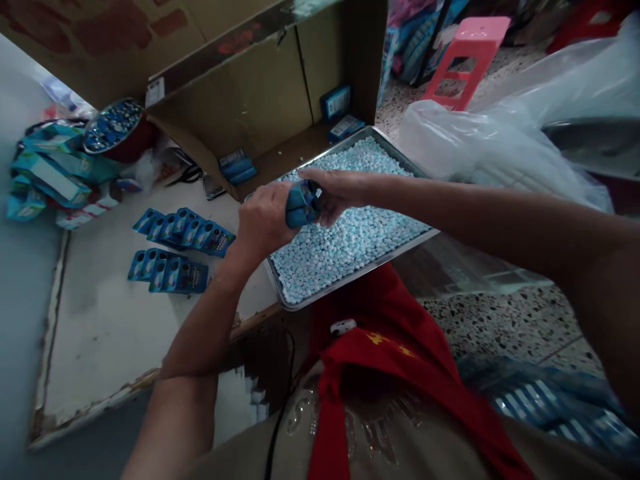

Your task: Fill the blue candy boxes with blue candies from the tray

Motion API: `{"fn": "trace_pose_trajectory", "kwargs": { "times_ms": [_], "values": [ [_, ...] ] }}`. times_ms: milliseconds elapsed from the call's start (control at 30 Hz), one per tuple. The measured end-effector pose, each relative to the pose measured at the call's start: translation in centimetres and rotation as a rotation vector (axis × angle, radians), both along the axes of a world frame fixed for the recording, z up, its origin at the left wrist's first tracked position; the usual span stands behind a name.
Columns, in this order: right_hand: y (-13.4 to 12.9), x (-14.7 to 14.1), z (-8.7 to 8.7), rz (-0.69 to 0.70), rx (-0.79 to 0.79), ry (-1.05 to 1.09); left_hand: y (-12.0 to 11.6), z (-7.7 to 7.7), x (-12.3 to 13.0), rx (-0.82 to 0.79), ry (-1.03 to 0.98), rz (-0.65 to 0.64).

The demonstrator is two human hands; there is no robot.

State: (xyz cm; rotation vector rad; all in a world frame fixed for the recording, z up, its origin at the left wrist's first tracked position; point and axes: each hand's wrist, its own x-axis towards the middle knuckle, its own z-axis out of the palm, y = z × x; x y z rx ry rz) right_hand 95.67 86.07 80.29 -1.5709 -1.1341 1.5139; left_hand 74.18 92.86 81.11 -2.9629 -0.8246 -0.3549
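My left hand (265,217) is wrapped round small blue cardboard boxes (301,205), held over the tray; how many is unclear. Dark gaps show at the end of the boxes that faces right. Against that end, my right hand (343,192) is curled, its thumb above and its fingers below. Whatever lies inside the right hand is hidden. Beneath both hands is a metal tray (357,279) full of small pale blue and white pellets (345,243). To the left, several upright blue boxes (183,230) stand in two groups on the white table (100,320).
Behind the tray is a large open carton (250,93) with a few blue boxes (336,101) inside. A red bowl (125,148) of small blue pieces and a pile of packaging (55,163) stand at the back left. Clear plastic sheeting (500,133) and a pink stool (470,50) are on the right.
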Motion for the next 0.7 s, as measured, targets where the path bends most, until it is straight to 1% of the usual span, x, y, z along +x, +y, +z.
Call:
{"fn": "trace_pose_trajectory", "kwargs": {
  "times_ms": [33,67,133,167,200,233,300,333,400,467,500,567,633,700],
  "values": [
    [-0.8,0.5,-0.4,-0.03,0.093,-0.181,0.5,0.3,-0.5,-0.022,-0.001,0.055],
    [-1.9,1.0,-1.1,-0.074,0.222,-0.397,1.0,0.7,-1.1,-0.044,0.0,0.121],
    [-4.6,1.5,-3.3,-0.134,0.539,-0.823,1.6,1.2,-2.2,-0.097,0.031,0.245],
    [-6.1,1.5,-4.8,-0.091,0.671,-0.973,1.7,1.4,-2.7,-0.131,0.067,0.29],
    [-7.4,1.2,-6.4,0.004,0.779,-1.074,1.8,1.6,-3.1,-0.168,0.117,0.318],
    [-8.5,0.6,-7.9,0.118,0.878,-1.131,1.6,1.8,-3.3,-0.203,0.176,0.33],
    [-9.6,-0.9,-10.4,0.347,1.05,-1.186,1.3,2.0,-3.5,-0.248,0.288,0.341],
    [-9.5,-1.7,-11.2,0.445,1.124,-1.194,1.1,2.1,-3.4,-0.258,0.33,0.355],
    [-8.3,-2.7,-12.0,0.605,1.243,-1.181,1.0,2.4,-3.5,-0.263,0.375,0.406],
    [-6.5,-2.7,-12.2,0.703,1.32,-1.148,1.1,2.5,-3.8,-0.263,0.391,0.453],
    [-5.6,-2.3,-12.3,0.724,1.355,-1.133,1.1,2.5,-4.0,-0.263,0.4,0.464],
    [-4.0,-1.0,-12.5,0.718,1.419,-1.129,1.2,2.3,-4.5,-0.268,0.428,0.464],
    [-2.8,0.9,-13.0,0.675,1.459,-1.161,1.0,2.0,-4.9,-0.292,0.448,0.452],
    [-1.9,3.2,-13.3,0.614,1.443,-1.189,0.9,1.7,-4.8,-0.31,0.432,0.451]
  ]
}}
